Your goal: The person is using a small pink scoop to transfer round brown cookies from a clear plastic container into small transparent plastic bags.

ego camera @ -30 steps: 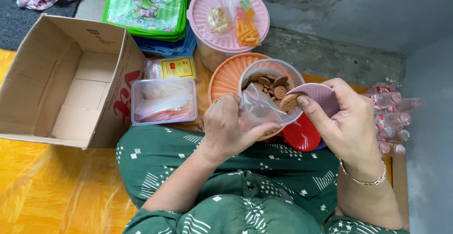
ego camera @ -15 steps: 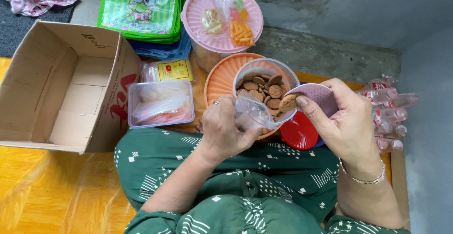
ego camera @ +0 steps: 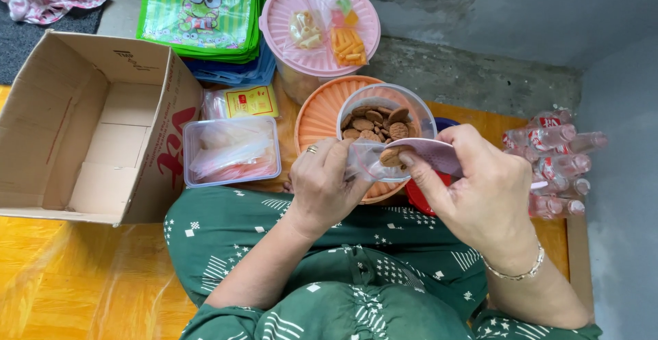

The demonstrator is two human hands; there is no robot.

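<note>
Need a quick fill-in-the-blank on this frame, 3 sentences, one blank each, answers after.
1. The left hand holds open a small clear ____.
2. The right hand tips a purple scoop carrying a brown ____.
3. The cardboard box lies on the person's ____ side.

Answers: bag; biscuit; left

Open brown cardboard box [ego camera: 89,124] at left; beside it, a yellow-labelled clear packet [ego camera: 241,102].

We see soft, even daylight; glare sheens the yellow floor [ego camera: 68,278] at lower left; shadows stay faint; edges perhaps slightly stretched; focus mostly sharp.
</note>
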